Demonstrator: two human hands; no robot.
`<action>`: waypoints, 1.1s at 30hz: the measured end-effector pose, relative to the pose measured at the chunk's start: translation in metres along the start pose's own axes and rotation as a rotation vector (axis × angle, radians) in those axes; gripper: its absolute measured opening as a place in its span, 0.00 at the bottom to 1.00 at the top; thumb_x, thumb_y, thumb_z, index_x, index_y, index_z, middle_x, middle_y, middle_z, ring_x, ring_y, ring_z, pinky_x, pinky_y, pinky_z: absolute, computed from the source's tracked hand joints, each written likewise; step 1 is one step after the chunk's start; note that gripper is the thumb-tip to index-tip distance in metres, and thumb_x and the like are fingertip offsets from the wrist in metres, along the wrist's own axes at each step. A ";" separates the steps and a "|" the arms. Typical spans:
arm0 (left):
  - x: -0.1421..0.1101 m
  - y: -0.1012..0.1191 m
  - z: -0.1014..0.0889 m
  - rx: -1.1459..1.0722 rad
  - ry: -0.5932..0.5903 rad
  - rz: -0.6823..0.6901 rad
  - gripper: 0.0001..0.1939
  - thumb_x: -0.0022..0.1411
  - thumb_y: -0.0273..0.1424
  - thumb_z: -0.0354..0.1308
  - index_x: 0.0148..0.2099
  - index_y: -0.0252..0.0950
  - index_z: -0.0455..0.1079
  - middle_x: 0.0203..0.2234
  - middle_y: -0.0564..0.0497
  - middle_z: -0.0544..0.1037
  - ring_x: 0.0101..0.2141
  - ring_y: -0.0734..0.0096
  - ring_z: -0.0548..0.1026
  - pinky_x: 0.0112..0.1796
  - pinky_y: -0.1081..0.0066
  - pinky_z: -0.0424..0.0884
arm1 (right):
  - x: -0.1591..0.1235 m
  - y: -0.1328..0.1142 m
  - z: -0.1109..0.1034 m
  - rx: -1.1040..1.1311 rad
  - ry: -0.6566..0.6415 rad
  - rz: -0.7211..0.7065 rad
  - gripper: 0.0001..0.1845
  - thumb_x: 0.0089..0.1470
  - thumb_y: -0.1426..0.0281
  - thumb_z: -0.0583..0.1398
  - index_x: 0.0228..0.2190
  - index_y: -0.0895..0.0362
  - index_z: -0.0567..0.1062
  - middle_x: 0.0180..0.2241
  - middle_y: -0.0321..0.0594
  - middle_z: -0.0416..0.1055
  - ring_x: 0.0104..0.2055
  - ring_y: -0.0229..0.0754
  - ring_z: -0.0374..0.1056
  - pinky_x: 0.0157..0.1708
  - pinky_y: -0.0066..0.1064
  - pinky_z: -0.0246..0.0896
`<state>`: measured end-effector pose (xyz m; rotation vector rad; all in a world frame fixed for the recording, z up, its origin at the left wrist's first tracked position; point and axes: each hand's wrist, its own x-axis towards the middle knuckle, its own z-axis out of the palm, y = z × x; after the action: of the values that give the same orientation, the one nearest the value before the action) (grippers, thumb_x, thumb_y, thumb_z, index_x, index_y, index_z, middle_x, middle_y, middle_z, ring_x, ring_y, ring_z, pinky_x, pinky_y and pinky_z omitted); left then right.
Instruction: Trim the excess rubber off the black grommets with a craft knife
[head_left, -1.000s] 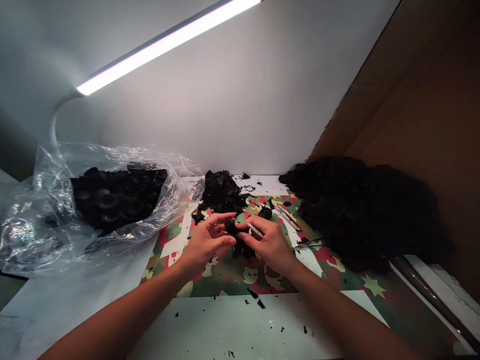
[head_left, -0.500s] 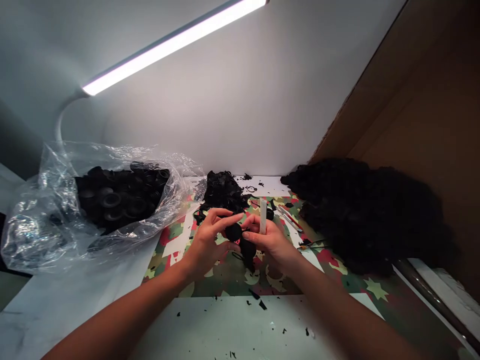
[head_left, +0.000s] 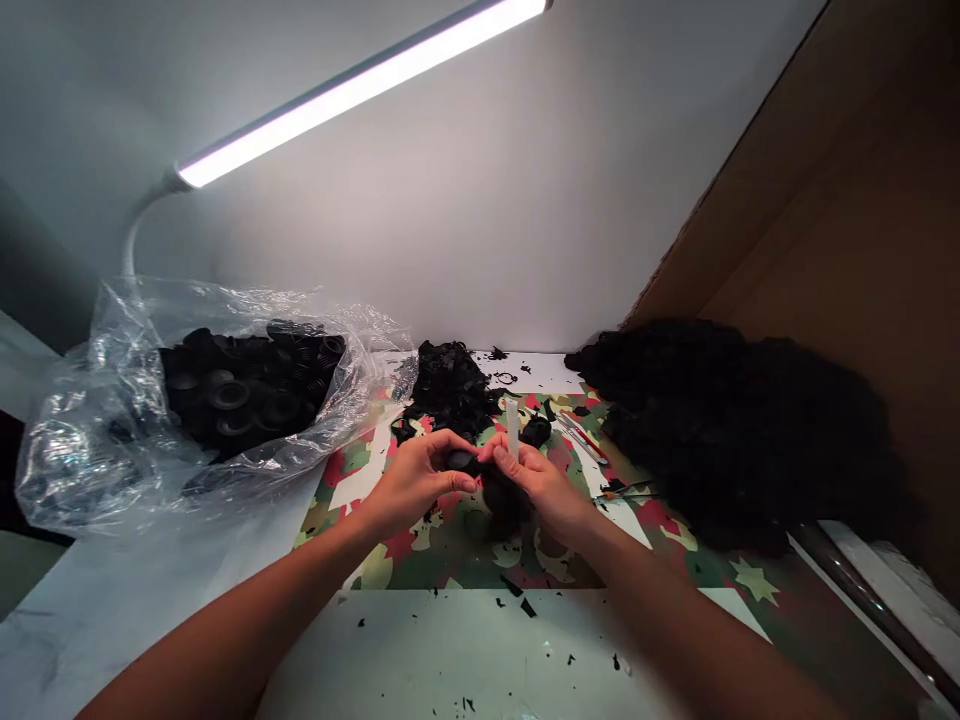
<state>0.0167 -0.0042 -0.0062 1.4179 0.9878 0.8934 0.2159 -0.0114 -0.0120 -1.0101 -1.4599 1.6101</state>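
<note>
Between the thumb and fingers of my left hand is a small round black rubber part. My right hand is closed around a flat whitish stick-like handle, which points up out of the fist; its working end is hidden. The right fingertips meet the right side of the round part, close to the left fingertips. Dark black pieces show just below the hands, too dark to make out singly.
A clear plastic bag at left holds many black rubber rings. Black scraps are heaped behind my hands. A large black pile lies right, beside cardboard. Thin tools rest on the camouflage-patterned sheet. A lamp hangs above.
My left fingers have closed in around the round part, and its face has tilted. The right hand has shifted slightly left with the whitish handle, nearer the left fingertips.
</note>
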 end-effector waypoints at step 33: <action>0.003 -0.001 -0.014 -0.012 -0.128 -0.122 0.16 0.48 0.33 0.71 0.40 0.34 0.77 0.24 0.52 0.79 0.21 0.71 0.76 0.22 0.75 0.64 | -0.004 -0.015 -0.010 -0.479 -0.044 -0.104 0.06 0.55 0.70 0.60 0.37 0.57 0.73 0.31 0.34 0.70 0.28 0.34 0.63 0.25 0.25 0.56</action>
<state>0.0050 0.0033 -0.0064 1.3719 0.9597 0.7087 0.2269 -0.0092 0.0024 -1.1370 -1.9493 1.2396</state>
